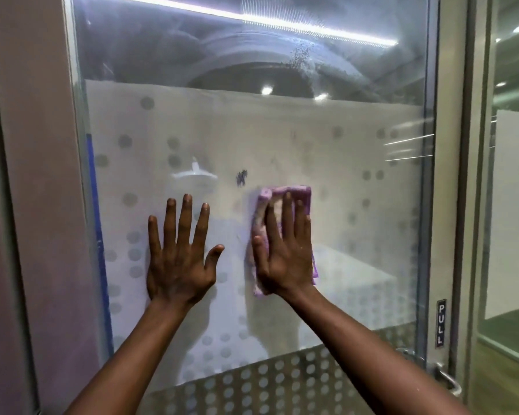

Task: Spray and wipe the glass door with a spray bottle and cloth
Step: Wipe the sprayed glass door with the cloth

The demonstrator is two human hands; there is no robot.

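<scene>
**Glass door, wiping stage: hands and cloth**

Item 1: tall frosted glass door with dotted film across its middle band and clear glass near its top edge. Streaks and a patch of droplets show near the top edge, right of centre; a small dark smudge sits on the frosted band.

Item 2: folded purple-and-white cloth, pressed flat on the pane at mid-height, long axis running up and down.

Item 3: right hand, fingers spread and flat on the cloth, palm holding it against the glass.

Item 4: left hand, bare, fingers splayed, flat on the glass toward the door's left edge, holding nothing.

Item 5: metal door handle and "PULL" label at the lower right edge.

Spray bottle: not in view.

Key relation: the smudge lies just above and left of the cloth's top left corner, between the two hands, nearer the right. A short stroke up and left would likely reach it.
</scene>
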